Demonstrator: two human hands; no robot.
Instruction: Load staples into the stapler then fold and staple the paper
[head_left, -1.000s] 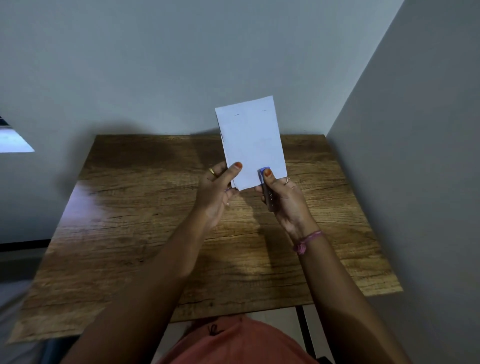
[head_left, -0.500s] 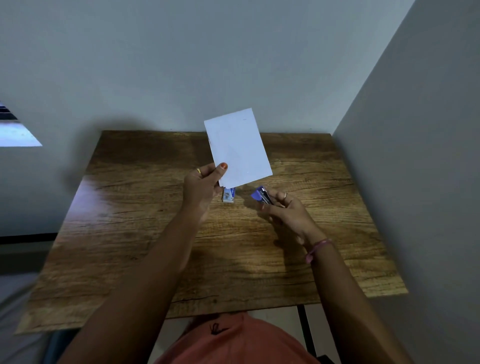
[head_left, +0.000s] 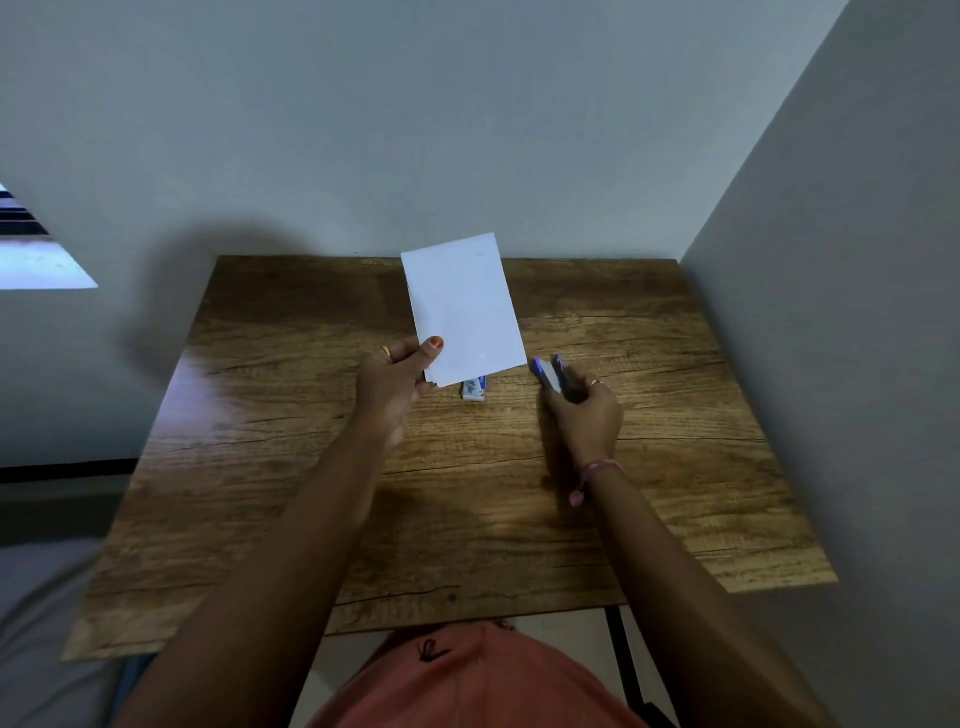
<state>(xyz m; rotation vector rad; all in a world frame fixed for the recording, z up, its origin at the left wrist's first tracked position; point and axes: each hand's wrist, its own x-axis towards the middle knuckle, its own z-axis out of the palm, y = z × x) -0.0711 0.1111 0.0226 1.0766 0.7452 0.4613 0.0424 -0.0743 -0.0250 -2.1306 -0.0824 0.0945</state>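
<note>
My left hand (head_left: 397, 384) pinches the lower left corner of a folded white paper (head_left: 464, 306), holding it upright above the wooden table (head_left: 291, 441). A small staple mark shows near the paper's bottom edge. My right hand (head_left: 584, 415) grips a small blue stapler (head_left: 551, 373) low over the table, to the right of the paper and apart from it. Its jaws point up and away from me. A small blue and white staple box (head_left: 475, 388) lies on the table just under the paper's bottom edge.
The table stands in a corner, with a grey wall behind it and another wall close along its right side. A window (head_left: 31, 249) shows at the far left. My orange clothing (head_left: 467, 680) is below the near table edge.
My right hand has pulled the stapler off the paper's bottom edge and lowered it to the right. My left hand has carried the paper slightly left, uncovering the staple box.
</note>
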